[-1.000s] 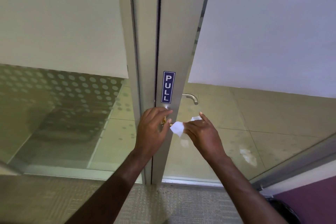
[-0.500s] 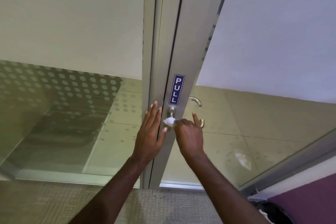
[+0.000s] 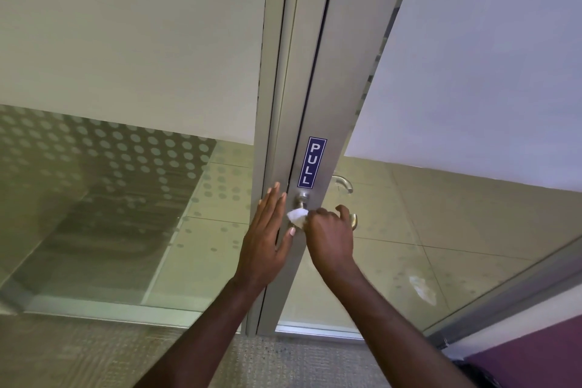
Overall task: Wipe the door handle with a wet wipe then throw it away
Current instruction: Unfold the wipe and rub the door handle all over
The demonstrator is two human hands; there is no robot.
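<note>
- Since a sec ago: right hand (image 3: 330,238) has carried the wet wipe (image 3: 297,217) up from below onto the door handle (image 3: 315,214), and left hand (image 3: 267,239) has opened from curled to flat.
- R fingers bunched tight round the wipe, pressing it on the lever near its round base (image 3: 303,198); bare lever end (image 3: 353,221) pokes out just past the knuckles.
- L hand holds nothing, palm flat on the door frame (image 3: 274,167) just left of the grip, prob. steadying the door vs. the rubbing.
- PULL sign (image 3: 311,162) right above.
- Wiping underway; no bin in sight yet.
</note>
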